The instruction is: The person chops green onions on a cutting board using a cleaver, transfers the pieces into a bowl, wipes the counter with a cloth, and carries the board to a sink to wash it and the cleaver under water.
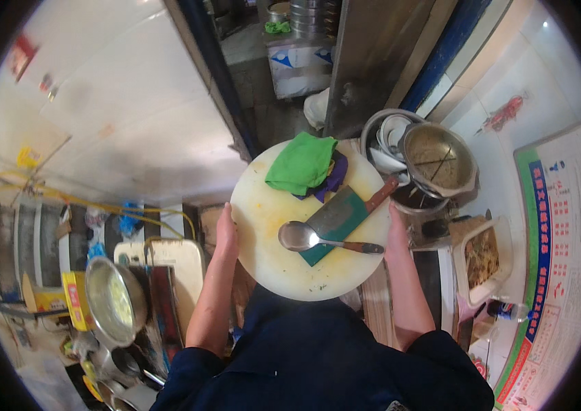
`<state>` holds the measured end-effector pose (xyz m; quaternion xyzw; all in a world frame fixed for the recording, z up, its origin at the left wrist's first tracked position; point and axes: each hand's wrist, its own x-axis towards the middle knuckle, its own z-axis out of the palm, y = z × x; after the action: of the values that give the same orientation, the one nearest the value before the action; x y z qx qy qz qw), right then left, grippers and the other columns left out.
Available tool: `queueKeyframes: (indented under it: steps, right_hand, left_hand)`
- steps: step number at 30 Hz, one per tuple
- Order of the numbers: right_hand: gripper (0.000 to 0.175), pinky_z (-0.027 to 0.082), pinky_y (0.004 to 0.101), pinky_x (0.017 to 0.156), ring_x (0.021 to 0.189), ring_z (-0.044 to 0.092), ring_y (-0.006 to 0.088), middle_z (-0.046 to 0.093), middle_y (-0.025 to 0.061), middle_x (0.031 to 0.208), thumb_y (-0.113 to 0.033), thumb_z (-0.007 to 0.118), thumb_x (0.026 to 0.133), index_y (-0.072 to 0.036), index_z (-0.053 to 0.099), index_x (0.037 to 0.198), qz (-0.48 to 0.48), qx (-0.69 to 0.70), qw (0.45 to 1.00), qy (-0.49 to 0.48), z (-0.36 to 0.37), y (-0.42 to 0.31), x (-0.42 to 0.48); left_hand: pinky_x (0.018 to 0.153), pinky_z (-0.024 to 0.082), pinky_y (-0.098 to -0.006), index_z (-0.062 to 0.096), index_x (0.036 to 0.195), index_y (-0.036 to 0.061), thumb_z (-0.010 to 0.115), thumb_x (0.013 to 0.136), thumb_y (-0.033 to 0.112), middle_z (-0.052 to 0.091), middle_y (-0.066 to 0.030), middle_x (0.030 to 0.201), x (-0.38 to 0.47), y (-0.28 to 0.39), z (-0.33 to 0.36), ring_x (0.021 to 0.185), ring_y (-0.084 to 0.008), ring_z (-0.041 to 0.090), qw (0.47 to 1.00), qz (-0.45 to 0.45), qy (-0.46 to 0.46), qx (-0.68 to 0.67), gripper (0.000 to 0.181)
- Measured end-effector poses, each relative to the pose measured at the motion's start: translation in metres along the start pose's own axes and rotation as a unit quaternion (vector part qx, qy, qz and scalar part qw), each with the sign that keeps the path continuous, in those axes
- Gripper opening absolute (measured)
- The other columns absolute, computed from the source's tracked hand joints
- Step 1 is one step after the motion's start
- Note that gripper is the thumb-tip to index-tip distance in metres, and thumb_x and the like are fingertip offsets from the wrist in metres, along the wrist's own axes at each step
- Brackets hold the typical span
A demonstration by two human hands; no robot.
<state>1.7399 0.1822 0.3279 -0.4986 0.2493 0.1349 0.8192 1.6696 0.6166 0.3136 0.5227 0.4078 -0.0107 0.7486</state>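
Note:
A round white cutting board [264, 257] is held level in front of the body. My left hand [226, 231] grips its left edge and my right hand [397, 230] its right edge. On the board lie a cleaver [338, 216] with a wooden handle, and a metal serving spoon [295, 236] that rests partly over the blade. Behind them sit a folded green cloth [300, 162] and a purple cloth [335, 177], partly under the green one. The fingers beneath the board are hidden.
Stacked metal basins with bowls [439, 159] stand at the back right, near a white food tub [503, 257] and a bottle [509, 311]. At left are a steel bowl [138, 303], a cream-coloured tray [192, 257] and yellow hoses [90, 199]. A doorway with dark frames lies ahead.

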Motion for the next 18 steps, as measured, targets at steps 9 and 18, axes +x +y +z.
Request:
queueKeyframes:
  steps: [9, 18]
  right_hand:
    - [0.067, 0.046, 0.0408, 0.116, 0.136, 0.062, 0.0247, 0.063, 0.0111, 0.154, -0.051, 0.066, 0.109, -0.003, 0.058, 0.156, -0.053, -0.084, 0.991, 0.091, 0.126, -0.115, 0.227]
    - [0.053, 0.056, 0.0438, 0.102, 0.118, 0.070, 0.0270, 0.072, 0.0093, 0.133, -0.045, 0.065, 0.110, -0.005, 0.066, 0.145, -0.052, 0.001, 0.996, 0.077, 0.217, -0.149, 0.470]
  left_hand:
    - [0.108, 0.053, -0.0473, 0.057, 0.150, -0.0048, 0.044, 0.115, 0.055, 0.069, -0.0226, 0.138, 0.302, 0.059, 0.112, 0.123, -0.0347, 0.069, 1.000, 0.018, -0.019, 0.007, 0.070]
    - [0.100, 0.052, -0.0558, 0.068, 0.120, -0.0035, 0.032, 0.117, 0.043, 0.072, -0.0338, 0.120, 0.539, 0.204, 0.227, 0.119, -0.0491, 0.067, 0.941, 0.153, 0.097, 0.286, 0.059]
